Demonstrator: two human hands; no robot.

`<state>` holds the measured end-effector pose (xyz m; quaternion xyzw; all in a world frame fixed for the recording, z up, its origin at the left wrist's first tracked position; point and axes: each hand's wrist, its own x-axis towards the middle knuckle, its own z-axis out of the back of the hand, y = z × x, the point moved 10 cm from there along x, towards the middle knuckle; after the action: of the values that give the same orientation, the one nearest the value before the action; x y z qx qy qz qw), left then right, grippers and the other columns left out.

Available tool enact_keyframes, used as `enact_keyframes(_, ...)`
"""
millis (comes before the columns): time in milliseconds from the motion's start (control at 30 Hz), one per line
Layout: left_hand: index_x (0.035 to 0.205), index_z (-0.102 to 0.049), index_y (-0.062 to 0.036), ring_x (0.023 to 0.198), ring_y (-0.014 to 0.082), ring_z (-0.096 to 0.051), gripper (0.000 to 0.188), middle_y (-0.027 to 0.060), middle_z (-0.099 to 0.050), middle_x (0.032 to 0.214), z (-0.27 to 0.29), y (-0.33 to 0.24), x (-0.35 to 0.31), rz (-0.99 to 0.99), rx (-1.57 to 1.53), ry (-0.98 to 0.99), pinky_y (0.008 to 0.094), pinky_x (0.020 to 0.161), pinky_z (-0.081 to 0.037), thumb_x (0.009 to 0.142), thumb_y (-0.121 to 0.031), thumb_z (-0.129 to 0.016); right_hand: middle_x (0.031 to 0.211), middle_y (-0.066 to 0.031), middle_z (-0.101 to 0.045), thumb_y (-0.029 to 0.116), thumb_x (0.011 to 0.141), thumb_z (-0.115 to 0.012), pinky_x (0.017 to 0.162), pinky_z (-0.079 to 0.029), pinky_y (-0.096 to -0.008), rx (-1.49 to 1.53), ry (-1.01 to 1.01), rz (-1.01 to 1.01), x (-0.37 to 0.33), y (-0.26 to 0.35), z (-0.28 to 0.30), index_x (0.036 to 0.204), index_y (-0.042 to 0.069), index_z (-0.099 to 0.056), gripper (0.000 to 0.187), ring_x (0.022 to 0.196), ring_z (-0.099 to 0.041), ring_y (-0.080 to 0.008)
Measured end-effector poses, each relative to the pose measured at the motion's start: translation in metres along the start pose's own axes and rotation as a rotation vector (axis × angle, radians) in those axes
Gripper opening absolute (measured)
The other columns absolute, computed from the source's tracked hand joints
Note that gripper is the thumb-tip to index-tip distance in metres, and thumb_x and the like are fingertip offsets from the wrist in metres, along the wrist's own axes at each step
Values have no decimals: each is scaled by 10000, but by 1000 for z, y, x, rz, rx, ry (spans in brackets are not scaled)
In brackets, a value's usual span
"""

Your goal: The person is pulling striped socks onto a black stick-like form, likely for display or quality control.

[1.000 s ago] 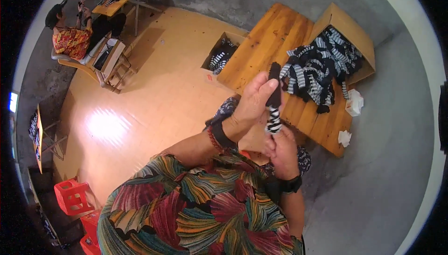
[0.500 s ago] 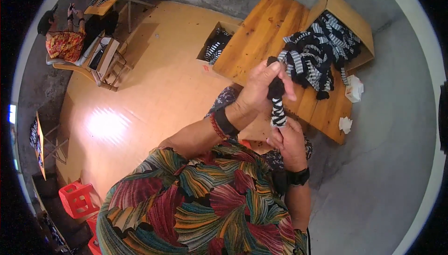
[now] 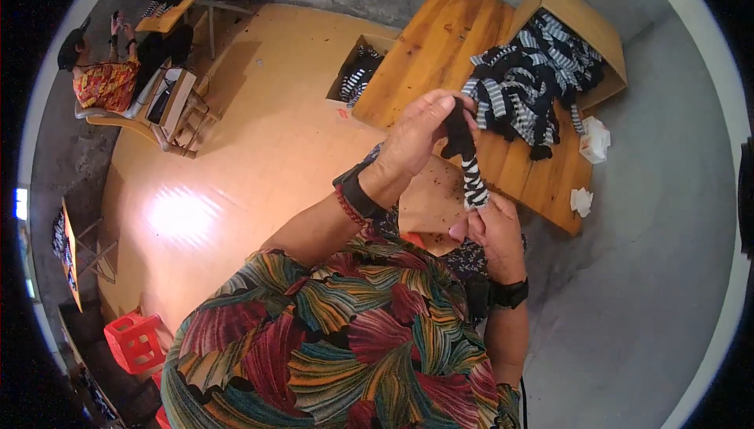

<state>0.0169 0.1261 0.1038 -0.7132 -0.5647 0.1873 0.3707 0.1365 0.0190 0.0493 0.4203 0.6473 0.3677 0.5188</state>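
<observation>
Stretched between my hands is a black knit glove (image 3: 460, 132) with a black-and-white patterned cuff. My left hand (image 3: 420, 129) grips its far black end, thumb on top and fingers behind it. At the near end, my right hand (image 3: 493, 227) pinches the pale edge of the cuff, its fingertips partly hidden. Beyond my hands, a heap of similar black and grey-striped knit pieces (image 3: 514, 87) spills from a tipped cardboard box (image 3: 610, 52) onto the wooden table (image 3: 416, 56).
An open carton (image 3: 336, 87) with striped knits stands left of the table. White tissue (image 3: 581, 201) and a white tissue pack (image 3: 594, 141) lie by its right edge. At far left a co-worker (image 3: 106, 80) sits near another table. Red stools (image 3: 133, 343) stand lower left.
My left hand has shifted slightly left, showing more of the black part. My right hand has moved a little right and down, and the glove now slants more. Both hands keep hold.
</observation>
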Motion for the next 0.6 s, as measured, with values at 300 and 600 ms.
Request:
enact_keyframes(300,859,-454,-46,564,194,-561,229,96,-562,665,2,-8,-11,-176,-60,-279,286,542,-472,911,-266,-418,462,13,-366,268,882,-480,399,-308,-215,-42,16,114,6,-21,-5,746,45,-503,263,365,-314,-67)
enact_keyframes(600,892,-440,-56,512,126,-507,228,60,-541,651,-22,-12,-24,-146,95,-194,226,459,-412,920,-276,-384,492,25,-364,222,879,-477,378,-242,-215,357,219,-60,-5,-13,-44,780,42,-501,207,372,-293,-69)
